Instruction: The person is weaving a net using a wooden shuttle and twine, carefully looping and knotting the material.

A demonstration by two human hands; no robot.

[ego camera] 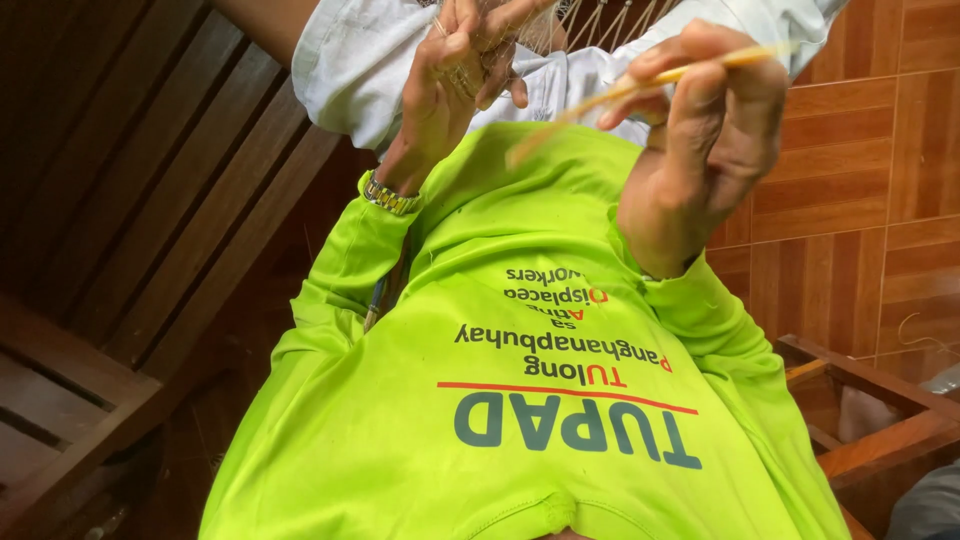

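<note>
My left hand (455, 75), with a metal watch (388, 196) on the wrist, is raised at the top middle. Its fingers are pinched on fine pale net threads (590, 25) that run to the top edge. My right hand (715, 130) is beside it at the upper right, closed on a thin flat yellow stick (640, 85) that slants down and left towards the left hand. Both arms are in bright lime-green sleeves. My lime-green shirt (520, 420) with printed lettering fills the lower middle. The far ends of the threads are out of view.
A white cloth (345, 60) lies behind the hands at the top. A dark slatted wooden bench (150, 200) fills the left side. Reddish-brown tiles (860, 180) are at the right, with a wooden frame (880, 420) at the lower right.
</note>
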